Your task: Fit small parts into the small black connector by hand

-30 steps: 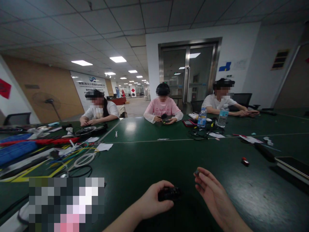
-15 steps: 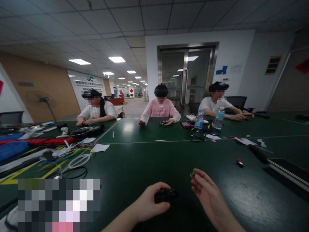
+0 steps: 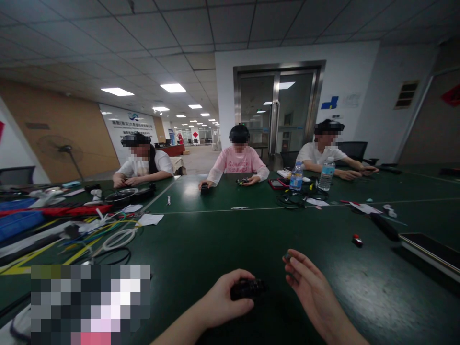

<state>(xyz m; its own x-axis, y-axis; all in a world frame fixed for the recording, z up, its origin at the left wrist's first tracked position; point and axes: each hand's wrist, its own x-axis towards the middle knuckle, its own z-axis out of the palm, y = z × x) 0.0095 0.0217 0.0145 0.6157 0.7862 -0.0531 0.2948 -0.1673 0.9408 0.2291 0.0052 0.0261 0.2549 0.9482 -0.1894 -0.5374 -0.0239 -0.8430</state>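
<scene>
Left hand [image 3: 224,302] closed around small black device [image 3: 247,289] at bottom centre, right hand [image 3: 312,292] half open beside it, pinching tiny dark part [image 3: 288,256] over green table [image 3: 223,239].

The left hand [image 3: 224,299] half hides a small black device [image 3: 247,289], too dark to identify.

three people sit at the far side of the green table [image 3: 223,235]: one at 11 o'clock [image 3: 141,165], one at 12 o'clock [image 3: 240,163], one at 1 o'clock [image 3: 325,152]. two water bottles [image 3: 296,176] stand at 1 o'clock. one small red thing [image 3: 357,240] lies at 2 o'clock. one white cable coil [image 3: 118,238] lies at 10 o'clock.
</scene>
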